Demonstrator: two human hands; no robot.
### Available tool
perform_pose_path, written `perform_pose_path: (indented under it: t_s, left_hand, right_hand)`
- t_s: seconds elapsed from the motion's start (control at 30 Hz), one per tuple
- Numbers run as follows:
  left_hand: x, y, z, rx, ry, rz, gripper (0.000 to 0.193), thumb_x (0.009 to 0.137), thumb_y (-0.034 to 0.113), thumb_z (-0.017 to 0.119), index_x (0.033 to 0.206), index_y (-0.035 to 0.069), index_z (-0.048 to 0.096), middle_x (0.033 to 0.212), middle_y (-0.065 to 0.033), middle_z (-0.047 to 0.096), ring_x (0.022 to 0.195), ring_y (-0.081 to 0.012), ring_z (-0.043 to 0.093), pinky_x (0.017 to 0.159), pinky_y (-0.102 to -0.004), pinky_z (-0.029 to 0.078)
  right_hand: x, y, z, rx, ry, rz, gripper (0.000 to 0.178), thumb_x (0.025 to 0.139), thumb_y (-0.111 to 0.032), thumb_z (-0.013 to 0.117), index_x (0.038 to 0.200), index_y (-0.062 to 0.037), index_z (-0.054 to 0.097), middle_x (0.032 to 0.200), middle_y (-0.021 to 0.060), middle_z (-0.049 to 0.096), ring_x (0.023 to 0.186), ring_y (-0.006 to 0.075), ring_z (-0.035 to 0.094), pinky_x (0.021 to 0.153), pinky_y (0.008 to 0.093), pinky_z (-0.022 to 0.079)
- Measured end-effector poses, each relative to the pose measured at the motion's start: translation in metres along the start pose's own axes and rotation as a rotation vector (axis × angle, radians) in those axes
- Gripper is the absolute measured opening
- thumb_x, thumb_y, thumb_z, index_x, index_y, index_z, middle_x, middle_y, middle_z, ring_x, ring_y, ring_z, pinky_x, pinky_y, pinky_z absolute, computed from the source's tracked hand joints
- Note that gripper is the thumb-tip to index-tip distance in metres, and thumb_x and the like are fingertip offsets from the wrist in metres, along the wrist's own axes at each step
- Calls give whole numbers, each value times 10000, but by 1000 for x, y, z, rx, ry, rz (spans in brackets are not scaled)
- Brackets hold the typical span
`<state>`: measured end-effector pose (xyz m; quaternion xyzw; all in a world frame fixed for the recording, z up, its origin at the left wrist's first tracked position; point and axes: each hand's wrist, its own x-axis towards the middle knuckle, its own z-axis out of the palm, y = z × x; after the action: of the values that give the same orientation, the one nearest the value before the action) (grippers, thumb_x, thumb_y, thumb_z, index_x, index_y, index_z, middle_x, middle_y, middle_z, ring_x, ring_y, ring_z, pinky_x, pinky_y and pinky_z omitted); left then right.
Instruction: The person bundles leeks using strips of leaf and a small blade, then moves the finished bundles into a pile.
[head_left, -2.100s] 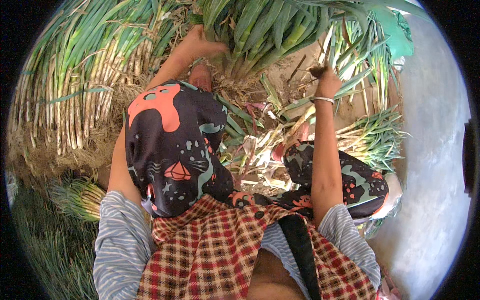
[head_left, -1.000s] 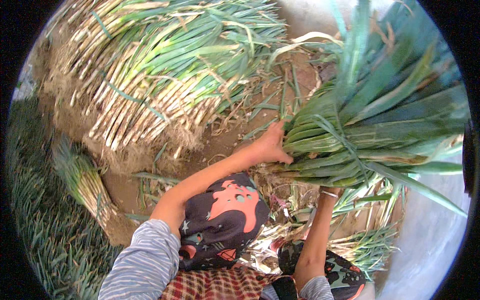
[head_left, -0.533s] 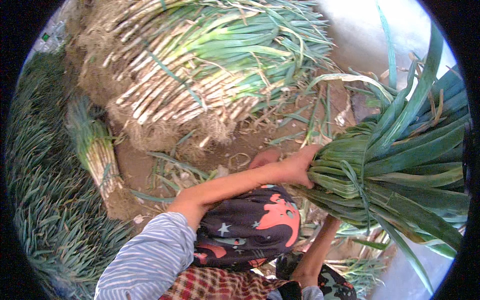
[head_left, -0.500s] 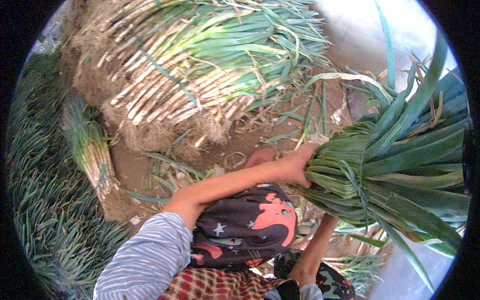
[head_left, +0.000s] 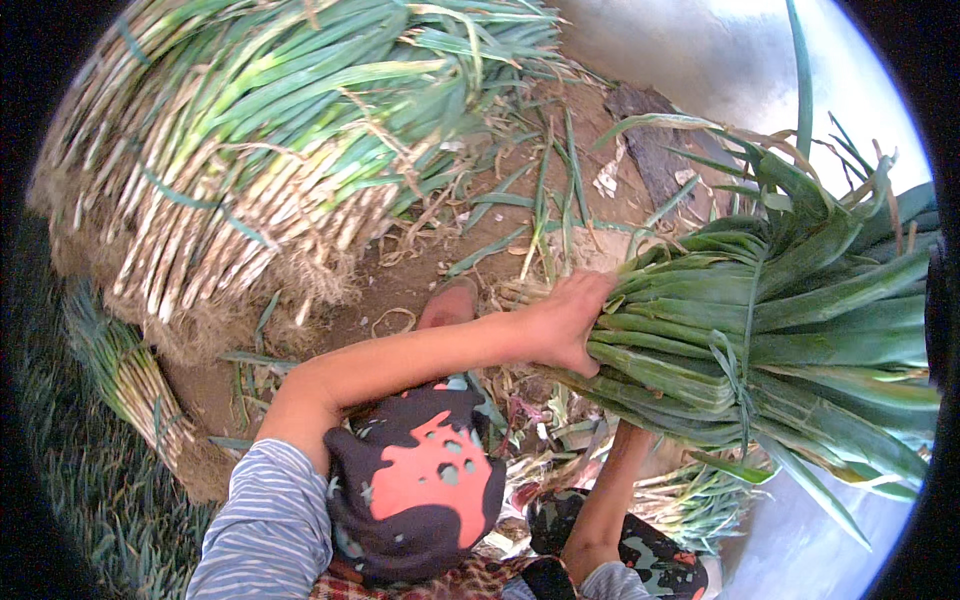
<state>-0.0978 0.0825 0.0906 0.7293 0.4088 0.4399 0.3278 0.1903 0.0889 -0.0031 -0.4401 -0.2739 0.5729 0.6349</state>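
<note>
A large bundle of green onions point(head_left: 680, 330) lies across the right side, its dark green leaves fanning out to the right edge. A thin green tie point(head_left: 745, 350) with a knot goes around the leaves. My left hand point(head_left: 570, 320) grips the bundle from above at its left end, thumb toward me and fingers wrapped over it. From below, my right forearm point(head_left: 605, 495) reaches up under the same bundle, and my right hand is hidden beneath the leaves.
A big heap of tied green onions point(head_left: 270, 170), roots toward me, lies at the far left. A smaller bundle point(head_left: 140, 380) rests left of my knee point(head_left: 420, 480). Dense green leaves point(head_left: 90, 520) fill the left edge. Loose leaves litter the soil point(head_left: 400, 255); pale sheeting point(head_left: 660, 40) lies at far right.
The heap and small bundle have shifted left in the picture as my view turns right. My left hand keeps its grip on the green onions, which stay at the right.
</note>
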Motion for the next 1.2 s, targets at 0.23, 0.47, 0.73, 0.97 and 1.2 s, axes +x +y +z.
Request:
perform_pose_path:
  t_s: [0.23, 0.47, 0.73, 0.97, 1.2]
  left_hand:
    - [9, 4, 8, -4, -40, -7, 1026, 476, 341, 789, 1266, -57, 268, 1138, -230, 404, 1060, -388, 394, 934, -455, 289]
    - [9, -8, -3, -64, 7, 56, 1061, 482, 373, 805, 1297, -23, 254, 1152, -205, 407, 1070, -355, 400, 923, -436, 289]
    - [11, -18, -21, -140, 16, -13, 1022, 491, 341, 796, 1283, -35, 270, 1129, -210, 407, 1042, -363, 394, 922, -434, 289]
    - [18, -19, -37, -254, -27, 19, 968, 581, 376, 771, 1296, -17, 248, 1157, -193, 373, 1056, -348, 365, 936, -435, 266]
    - [96, -31, -56, -321, 163, 132, 962, 504, 292, 769, 1254, -51, 273, 1102, -220, 413, 1019, -393, 401, 906, -457, 309]
  right_hand:
    - [-7, -5, -17, -44, 101, -21, 548, 883, -480, 435, 1294, -119, 408, 1333, 39, 421, 1208, 276, 372, 1035, 446, 279]
    - [-15, -1, -16, -73, 157, -18, 557, 879, -485, 436, 1296, -118, 405, 1335, 39, 419, 1210, 279, 368, 1034, 453, 276]
    - [4, -2, 9, -96, 144, -44, 567, 875, -492, 436, 1298, -116, 403, 1338, 39, 416, 1213, 282, 363, 1034, 461, 273]
    - [39, -22, 42, -139, 116, -123, 576, 871, -497, 437, 1300, -115, 400, 1340, 38, 413, 1215, 285, 359, 1033, 468, 270]
    - [115, -79, 107, -203, 15, -298, 584, 868, -503, 437, 1302, -114, 398, 1342, 38, 411, 1218, 288, 355, 1032, 475, 267]
